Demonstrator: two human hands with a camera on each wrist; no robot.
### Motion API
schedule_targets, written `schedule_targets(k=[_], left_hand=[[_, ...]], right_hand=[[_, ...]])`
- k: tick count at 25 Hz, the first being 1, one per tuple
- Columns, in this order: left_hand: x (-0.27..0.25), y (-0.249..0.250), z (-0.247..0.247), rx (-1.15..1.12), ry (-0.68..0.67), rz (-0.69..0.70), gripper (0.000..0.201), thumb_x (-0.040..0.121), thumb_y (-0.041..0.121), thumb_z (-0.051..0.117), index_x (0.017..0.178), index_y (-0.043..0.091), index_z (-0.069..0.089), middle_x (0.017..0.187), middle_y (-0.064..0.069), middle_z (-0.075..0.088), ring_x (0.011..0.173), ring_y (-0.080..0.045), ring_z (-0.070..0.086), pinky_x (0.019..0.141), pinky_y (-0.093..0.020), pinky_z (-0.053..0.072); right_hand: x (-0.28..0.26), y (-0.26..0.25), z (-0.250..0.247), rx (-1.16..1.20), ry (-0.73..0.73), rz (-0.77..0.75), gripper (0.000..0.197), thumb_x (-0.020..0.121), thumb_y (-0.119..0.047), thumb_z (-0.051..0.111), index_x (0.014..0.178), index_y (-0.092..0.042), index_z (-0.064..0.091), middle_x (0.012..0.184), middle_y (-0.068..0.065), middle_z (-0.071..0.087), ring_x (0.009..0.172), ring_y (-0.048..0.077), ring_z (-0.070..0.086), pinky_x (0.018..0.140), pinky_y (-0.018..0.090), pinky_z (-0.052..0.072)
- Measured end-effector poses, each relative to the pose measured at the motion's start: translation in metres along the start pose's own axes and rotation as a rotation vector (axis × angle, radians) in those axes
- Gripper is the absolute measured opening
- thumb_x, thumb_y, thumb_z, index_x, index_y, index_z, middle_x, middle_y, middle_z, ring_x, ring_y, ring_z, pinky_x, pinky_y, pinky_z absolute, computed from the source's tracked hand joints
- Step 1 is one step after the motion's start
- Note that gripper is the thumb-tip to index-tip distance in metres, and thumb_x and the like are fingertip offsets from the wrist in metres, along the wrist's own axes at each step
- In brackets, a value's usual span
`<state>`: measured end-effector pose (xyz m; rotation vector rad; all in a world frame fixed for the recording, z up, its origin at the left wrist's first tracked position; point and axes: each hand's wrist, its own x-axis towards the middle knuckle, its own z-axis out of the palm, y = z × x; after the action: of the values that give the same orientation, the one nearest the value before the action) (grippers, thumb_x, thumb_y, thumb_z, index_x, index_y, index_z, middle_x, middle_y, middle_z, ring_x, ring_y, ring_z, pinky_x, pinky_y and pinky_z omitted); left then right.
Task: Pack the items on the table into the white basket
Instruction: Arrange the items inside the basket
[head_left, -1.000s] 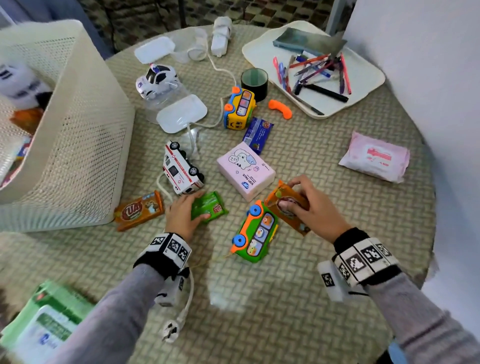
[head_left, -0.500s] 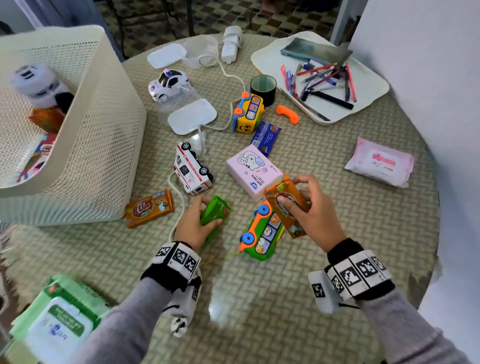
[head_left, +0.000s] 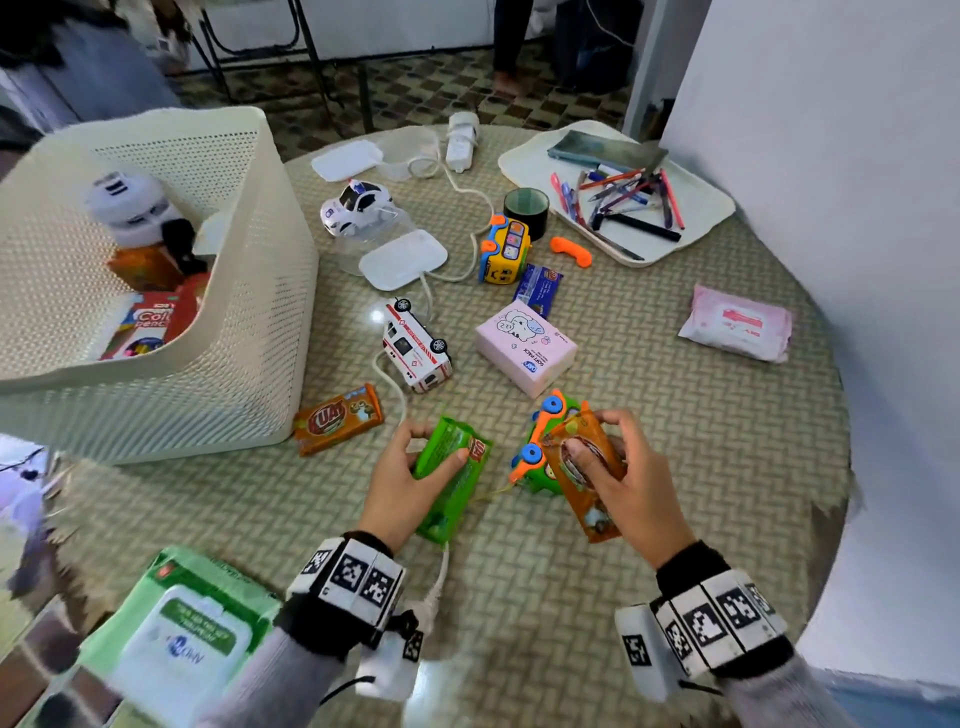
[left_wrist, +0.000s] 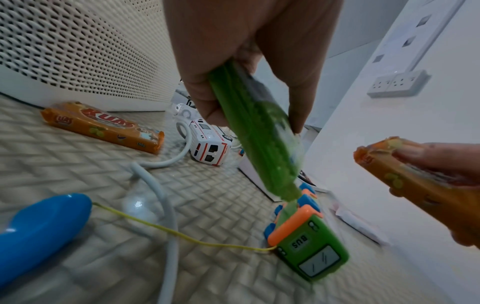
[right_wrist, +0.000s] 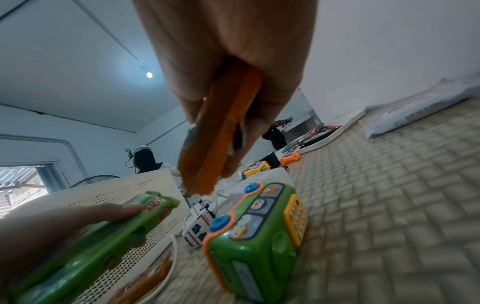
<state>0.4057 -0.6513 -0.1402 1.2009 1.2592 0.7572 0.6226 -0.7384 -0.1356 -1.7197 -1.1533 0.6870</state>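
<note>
A round table (head_left: 675, 467) with a woven-pattern cover fills my head view, a white wall to the right and a tiled floor beyond the far edge. The white basket (head_left: 249, 332) stands at the left, already holding a plush toy and some packets. My left hand (head_left: 400, 483) has its fingers and thumb wrapped round a green packet (head_left: 457, 483), lifted clear of the table; my right hand (head_left: 623, 483) pinches an orange packet (head_left: 582, 467) just above the green toy bus (head_left: 540, 447). I judge both are held on edge so they can be carried left and dropped in together. Still lying out are another orange packet (head_left: 337, 418) by the basket's near wall, the toy ambulance (head_left: 415, 345), a pink tissue box (head_left: 524, 348), a yellow toy bus (head_left: 504, 249), a pink wipes pack (head_left: 735, 322) at the right and a tray of pens (head_left: 701, 208) far right.

The left wrist camera shows the green packet clamped edgewise between thumb and fingers, the basket wall close behind at the left, and a white cable (left_wrist: 166, 205) trailing across the cover; it could snag a low sweep.

The right wrist camera shows the orange packet gripped flat between thumb and fingers, hanging above the green bus, with the basket rim beyond to the left.
</note>
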Motion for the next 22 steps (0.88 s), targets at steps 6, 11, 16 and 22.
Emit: schedule_targets(k=[6,11,16,22], left_hand=[[-0.017,0.004,-0.054,-0.010,-0.096,0.054,0.021,0.087,0.004,0.065,0.098,0.013,0.050,0.076,-0.003,0.070,0.058,-0.008,0.067,0.051,-0.022,0.053],[-0.023,0.005,-0.104,0.060,-0.200,0.130,0.023,0.085,0.006,0.067,0.094,0.020,0.051,0.079,-0.003,0.070,0.062,-0.007,0.068,0.055,-0.023,0.054],[-0.029,0.000,-0.135,0.096,-0.237,0.201,0.024,0.084,0.010,0.070,0.094,0.021,0.052,0.081,0.000,0.071,0.066,-0.005,0.068,0.057,-0.021,0.054],[-0.049,-0.008,-0.168,0.103,-0.208,0.228,0.025,0.083,0.015,0.072,0.099,0.017,0.052,0.076,0.001,0.072,0.067,-0.011,0.069,0.063,-0.032,0.058]], right_hand=[[-0.049,-0.031,0.047,-0.004,0.179,0.014,0.030,0.088,-0.038,0.059,0.112,-0.025,0.044,0.091,0.002,0.070,0.080,0.016,0.069,0.075,0.040,0.055],[-0.090,-0.057,0.093,0.011,0.277,0.034,0.027,0.089,-0.031,0.060,0.110,-0.025,0.046,0.089,0.001,0.070,0.077,0.012,0.068,0.072,0.040,0.056],[-0.118,-0.074,0.130,-0.041,0.343,0.017,0.027,0.088,-0.027,0.064,0.110,-0.027,0.048,0.082,0.003,0.069,0.073,0.015,0.068,0.071,0.042,0.055],[-0.145,-0.088,0.161,-0.054,0.355,0.026,0.027,0.087,-0.031,0.065,0.109,-0.027,0.049,0.078,0.002,0.069,0.072,0.013,0.067,0.071,0.040,0.056]])
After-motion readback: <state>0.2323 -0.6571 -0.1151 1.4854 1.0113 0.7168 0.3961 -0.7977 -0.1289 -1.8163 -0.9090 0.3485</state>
